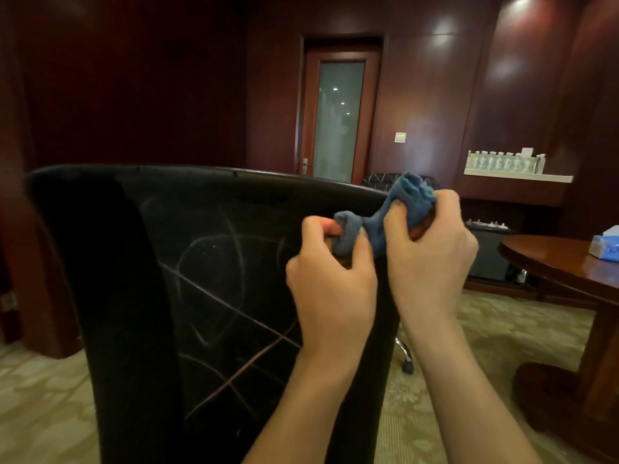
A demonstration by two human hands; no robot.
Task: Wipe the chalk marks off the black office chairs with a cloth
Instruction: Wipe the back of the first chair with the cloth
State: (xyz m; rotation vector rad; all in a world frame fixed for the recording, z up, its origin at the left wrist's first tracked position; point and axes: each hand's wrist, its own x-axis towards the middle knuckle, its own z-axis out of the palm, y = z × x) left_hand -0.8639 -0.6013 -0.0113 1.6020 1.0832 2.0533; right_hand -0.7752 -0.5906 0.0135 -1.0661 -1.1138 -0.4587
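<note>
The back of a black office chair (134, 262) fills the left and middle of the head view. Pale chalk marks (214, 296), a circle and crossing lines, cover its surface. Both hands hold a blue cloth (378, 226) in front of the chair's upper right edge. My left hand (330, 283) grips the bunched lower end. My right hand (430, 249) grips the upper end, where a teal patch shows. The cloth is stretched between the hands and looks clear of the chalk.
A round wooden table (566, 266) with a blue tissue pack (604, 247) stands at right. A second black chair (382, 180) sits behind, near a door (338, 118). A shelf with bottles (505, 162) hangs on the right wall. Patterned carpet (502, 329) covers the floor.
</note>
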